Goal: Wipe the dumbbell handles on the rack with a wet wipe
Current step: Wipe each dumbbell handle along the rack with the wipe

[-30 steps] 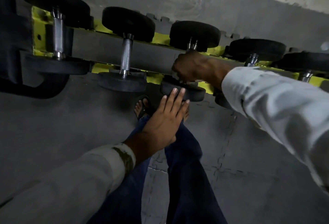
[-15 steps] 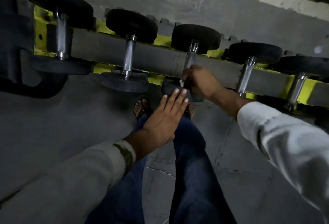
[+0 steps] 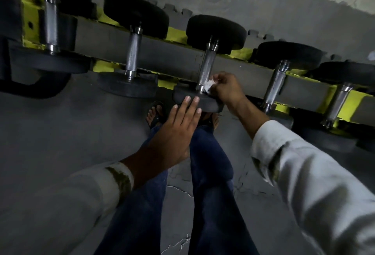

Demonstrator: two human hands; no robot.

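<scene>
The right hand point(image 3: 229, 92) had its fingers point(image 3: 220, 77) curled, pinching a crumpled white wet wipe point(image 3: 209, 88) against the lower end of a knurled steel handle point(image 3: 206, 65) at the hand's nine o'clock. The left hand point(image 3: 176, 127) kept its fingers point(image 3: 187, 102) straight and close together, tips on that dumbbell's near black head point(image 3: 211, 106). The dumbbell lay across the yellow rack point(image 3: 174, 32), which carried five in view. Other handles stood at its nine o'clock point(image 3: 133, 52) and three o'clock point(image 3: 276, 84).
</scene>
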